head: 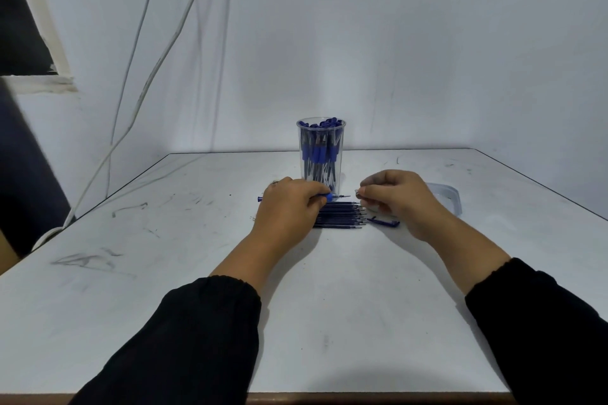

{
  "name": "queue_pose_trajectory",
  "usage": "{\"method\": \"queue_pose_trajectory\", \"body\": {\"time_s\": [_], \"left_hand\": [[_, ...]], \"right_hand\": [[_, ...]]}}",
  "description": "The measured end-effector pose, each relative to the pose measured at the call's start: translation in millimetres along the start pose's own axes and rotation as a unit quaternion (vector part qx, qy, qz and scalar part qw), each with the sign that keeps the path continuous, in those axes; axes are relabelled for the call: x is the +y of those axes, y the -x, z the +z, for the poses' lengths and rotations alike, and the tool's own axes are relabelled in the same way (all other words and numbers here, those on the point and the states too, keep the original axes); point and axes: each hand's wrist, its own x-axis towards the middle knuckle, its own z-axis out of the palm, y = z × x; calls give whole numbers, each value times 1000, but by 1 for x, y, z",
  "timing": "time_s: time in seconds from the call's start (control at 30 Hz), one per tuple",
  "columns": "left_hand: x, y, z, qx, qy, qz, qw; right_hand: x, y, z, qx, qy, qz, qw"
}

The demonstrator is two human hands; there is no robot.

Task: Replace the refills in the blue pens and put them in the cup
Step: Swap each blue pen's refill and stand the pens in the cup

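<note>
Here I am gripping the light, slick blue pen (324, 197) in my left hand (289, 204), fingers curled round its barrel just above the refills (342, 215), while my right hand (391, 196) is pinching something tiny beside its tip.

Legible text, labels, brands, numbers, signs: none that I can read.

- Pens in the clear cup (321, 149), centre of the frame: blue caps and barrels, any printing too small to make out.
- Pen (329, 197) I hold in my left hand (289, 207): no marking legible.
- Refills (342, 214) lying in a row just below centre: dark, no print discernible.
- Clear lid (449, 199) at right of centre: no label visible.
- Table (197, 306): only grey scuffs and scribbled smears, no letters or figures.
- Wall (394, 43), upper frame: bare, no sign.
</note>
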Motion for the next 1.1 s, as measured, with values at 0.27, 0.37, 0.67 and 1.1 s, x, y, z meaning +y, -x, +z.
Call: {"method": "queue_pose_trajectory", "body": {"time_s": [0.27, 0.37, 0.67, 1.1], "left_hand": [[-1, 0, 1, 7, 2, 2, 1000], [0, 0, 3, 8, -2, 9, 1000], [-1, -1, 8, 17, -1, 27, 999], [1, 0, 8, 48, 26, 61, 997]], "right_hand": [[0, 4, 8, -1, -43, 23, 999], [0, 5, 11, -16, -55, 34, 998], [1, 6, 15, -39, -35, 21, 998], [-4, 8, 20, -14, 34, 28, 999]]}}
